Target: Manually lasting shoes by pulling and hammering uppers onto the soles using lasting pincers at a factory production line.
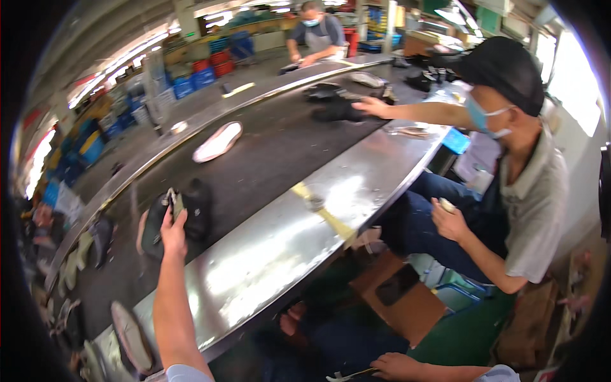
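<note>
Black is the shoe (153, 230) that the left hand (174, 237) grasps on the dark belt (267, 153); a second black shoe (198, 213) sits just beside it. On the belt's near side, the right hand (396, 367) is by a thin pale strip (349, 376); its grip is unclear. Farther along the belt, a co-worker's hand (372, 107) touches dark footwear (336, 112).

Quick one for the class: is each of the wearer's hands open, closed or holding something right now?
Left hand: closed, holding a dark shoe.
Right hand: closed, apparently holding a thin pale stick.
</note>
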Demonstrator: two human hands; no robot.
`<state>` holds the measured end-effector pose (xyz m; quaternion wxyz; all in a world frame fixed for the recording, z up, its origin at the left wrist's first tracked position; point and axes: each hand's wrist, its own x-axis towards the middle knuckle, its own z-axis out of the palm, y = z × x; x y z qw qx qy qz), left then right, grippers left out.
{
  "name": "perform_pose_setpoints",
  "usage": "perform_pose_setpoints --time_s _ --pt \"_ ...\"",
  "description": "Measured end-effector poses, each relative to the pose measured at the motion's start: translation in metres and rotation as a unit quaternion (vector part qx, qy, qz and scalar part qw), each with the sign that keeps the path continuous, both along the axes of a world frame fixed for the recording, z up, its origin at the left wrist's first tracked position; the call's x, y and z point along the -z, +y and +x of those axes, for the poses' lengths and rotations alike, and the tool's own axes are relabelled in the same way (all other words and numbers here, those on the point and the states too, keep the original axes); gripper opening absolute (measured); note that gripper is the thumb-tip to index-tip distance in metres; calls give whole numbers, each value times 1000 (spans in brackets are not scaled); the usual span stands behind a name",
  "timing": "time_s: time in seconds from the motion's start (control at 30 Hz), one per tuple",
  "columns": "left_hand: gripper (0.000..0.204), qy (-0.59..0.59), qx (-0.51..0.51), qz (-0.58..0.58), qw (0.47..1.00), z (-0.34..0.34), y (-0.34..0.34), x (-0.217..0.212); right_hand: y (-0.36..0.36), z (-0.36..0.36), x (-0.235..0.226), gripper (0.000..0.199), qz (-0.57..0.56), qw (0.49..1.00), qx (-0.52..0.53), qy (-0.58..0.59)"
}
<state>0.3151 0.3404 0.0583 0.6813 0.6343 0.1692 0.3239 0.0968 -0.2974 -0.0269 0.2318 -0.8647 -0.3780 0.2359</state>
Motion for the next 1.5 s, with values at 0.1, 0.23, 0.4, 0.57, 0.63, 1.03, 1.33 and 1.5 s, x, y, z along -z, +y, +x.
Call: perform_pose_setpoints --time_s 0.1,0.23,0.4,0.57,0.63,1.03,1.33,1.5 --pt "68 72 -193 210 956 30 9 23 13 3 5 27 -69 996 -46 -20" --pt "64 149 -141 521 829 -49 -28 -32 24 7 -8 29 -83 992 -63 -69" --pt "106 517 -395 573 498 -311 36 -34 24 18 -13 28 -116 983 -124 64" --pt "76 648 -194 512 530 -389 34 -43 24 9 -20 25 -110 982 -153 -3" --pt "78 613 -211 430 628 -406 26 -49 24 3 -14 22 -32 986 -148 -75" --pt "111 396 -351 396 750 -406 2 12 0 -24 -17 53 -147 980 -80 -106" --pt "79 342 -383 542 665 -462 -120 -71 -25 9 -12 64 -50 987 -61 138" --pt "75 247 -156 662 690 -455 -229 -189 -38 3 10 51 211 887 125 391"
